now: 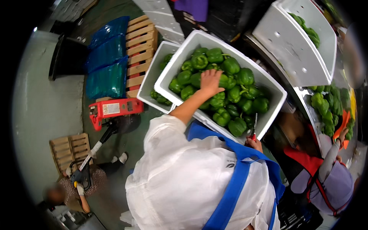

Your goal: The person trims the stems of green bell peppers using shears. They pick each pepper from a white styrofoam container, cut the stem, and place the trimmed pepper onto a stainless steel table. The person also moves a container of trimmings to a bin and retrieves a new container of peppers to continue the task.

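A large white plastic crate [263, 83] full of green bell peppers [231, 66] stands in front of me. My left hand [211, 82] rests on the peppers near the crate's middle, palm down with fingers spread; whether it grips one is hidden. At the crate's near right corner my right hand [254, 143] holds a small tool with red handles and a slim metal blade, probably scissors or snips [255, 126], pointing into the crate. A second white crate [146, 83] with green peppers lies partly beneath the first, on its left.
A red pallet jack [120, 109] stands left, its handle held by a person [83, 184]. Behind it are a wooden pallet [141, 51] and blue plastic-wrapped bundles [107, 63]. On the right, a co-worker [327, 181] reaches over a metal table with peppers [327, 106], beside a tilted white crate [293, 46].
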Tool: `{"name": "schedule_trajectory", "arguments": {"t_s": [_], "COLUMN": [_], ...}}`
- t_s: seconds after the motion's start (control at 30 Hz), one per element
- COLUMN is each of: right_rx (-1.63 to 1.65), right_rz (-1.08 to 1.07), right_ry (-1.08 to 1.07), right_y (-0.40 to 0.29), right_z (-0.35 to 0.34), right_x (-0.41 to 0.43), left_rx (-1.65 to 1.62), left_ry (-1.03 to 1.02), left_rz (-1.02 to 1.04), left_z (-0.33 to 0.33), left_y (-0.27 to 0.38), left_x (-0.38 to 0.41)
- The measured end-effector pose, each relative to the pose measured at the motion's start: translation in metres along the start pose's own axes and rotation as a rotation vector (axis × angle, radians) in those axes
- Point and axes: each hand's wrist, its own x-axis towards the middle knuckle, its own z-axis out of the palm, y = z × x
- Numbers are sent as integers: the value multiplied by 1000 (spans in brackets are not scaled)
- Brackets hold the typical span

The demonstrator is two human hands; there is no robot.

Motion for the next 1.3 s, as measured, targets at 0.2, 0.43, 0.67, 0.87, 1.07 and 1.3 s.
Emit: {"name": "schedule_trajectory", "arguments": {"t_s": [0.2,0.43,0.67,0.87,1.07,1.3], "right_rx": [-63,-487,-571,-727,-906,-938], "right_rz": [-85,-426,-702,-802,-844,-834], "right_ry": [24,160,334,566,731,815], "right_y": [3,-5,-15,-8,2,14], "right_z": [14,30,64,77,80,86], "right_x": [-3,-10,-16,-21,-16,-13], "left_rx": [-371,-2023,-2273,-2248,-2189,-2125], "left_ry": [12,-724,-853,-899,-907,-950], "left_rz": [-23,-557,-583,-744,-962,-933], "left_z": [-11,5,-6,-13,-8,-2], "left_y": [7,33,41,62,73,69], "left_x": [-3,-32,-56,-62,-70,-76]}}
